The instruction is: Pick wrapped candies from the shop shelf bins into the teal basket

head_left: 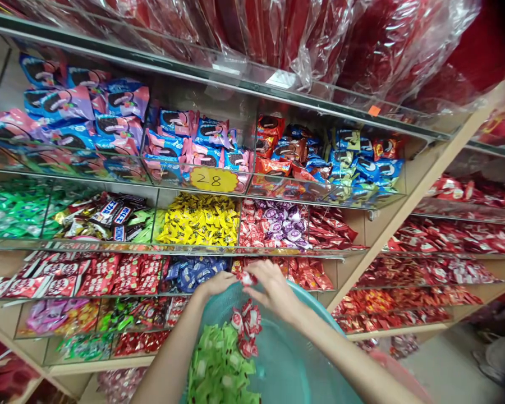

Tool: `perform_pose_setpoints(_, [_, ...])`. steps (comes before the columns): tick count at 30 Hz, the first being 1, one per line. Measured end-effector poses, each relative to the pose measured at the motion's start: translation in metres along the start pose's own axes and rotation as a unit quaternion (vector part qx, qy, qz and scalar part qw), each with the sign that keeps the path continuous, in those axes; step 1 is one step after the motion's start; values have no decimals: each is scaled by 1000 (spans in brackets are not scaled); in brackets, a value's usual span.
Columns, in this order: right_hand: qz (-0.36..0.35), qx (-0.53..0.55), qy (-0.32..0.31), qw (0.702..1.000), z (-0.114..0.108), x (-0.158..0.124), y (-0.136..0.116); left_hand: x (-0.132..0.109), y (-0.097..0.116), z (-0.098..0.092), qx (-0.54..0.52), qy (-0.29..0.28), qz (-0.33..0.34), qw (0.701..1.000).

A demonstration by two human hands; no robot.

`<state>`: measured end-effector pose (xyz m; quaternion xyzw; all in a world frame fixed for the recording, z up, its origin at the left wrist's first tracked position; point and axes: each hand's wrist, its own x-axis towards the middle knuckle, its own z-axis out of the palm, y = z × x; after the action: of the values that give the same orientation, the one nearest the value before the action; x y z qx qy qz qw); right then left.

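Observation:
My right hand (273, 289) is over the far part of a teal plastic basket (320, 314), its fingers closed around red-and-white wrapped candy (247, 278). At the basket's far left rim, my left hand (219, 284) is curled over the edge, close to that candy; its fingertips are partly hidden. Inside the basket, a heap of green wrapped candies (221, 365) fills the left side. Several red-and-white candies (248, 328) lie against the heap's far end.
Glass-fronted shelves face me, with yellow candies (197, 219), purple candies (288, 221), blue packets (197, 273) and cookie packs (118, 106) in compartments. A yellow price tag (214, 179) reads 28. Plastic-wrapped red goods (244, 33) sit above. More shelves of red candies (446, 235) stand right.

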<state>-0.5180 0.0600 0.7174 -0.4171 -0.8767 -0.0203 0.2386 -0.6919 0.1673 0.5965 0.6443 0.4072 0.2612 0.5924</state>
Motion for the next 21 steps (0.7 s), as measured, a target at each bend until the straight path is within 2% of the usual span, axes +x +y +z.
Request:
perform_pose_setpoints(3, [76, 32, -77, 994, 39, -29, 4, 0, 0, 0, 21, 1, 6, 1000])
perform_pose_setpoints(5, [115, 34, -127, 985, 58, -48, 10, 1, -1, 0, 44, 7, 5, 999])
perform_pose_setpoints(7, [150, 32, -179, 972, 69, -65, 15, 2, -2, -1, 61, 11, 2, 998])
perform_pose_setpoints(11, [194, 17, -275, 942, 74, -87, 23, 3, -4, -2, 71, 8, 4, 997])
perform_pose_setpoints(13, [175, 6, -280, 944, 76, -90, 22, 3, -5, -2, 68, 6, 5, 998])
perform_pose_setpoints(17, [121, -32, -246, 961, 84, -86, 11, 5, -8, -2, 62, 9, 7, 998])
perform_pose_setpoints(21, [121, -62, -229, 964, 93, -81, -1, 4, -7, -2, 64, 17, 4, 998])
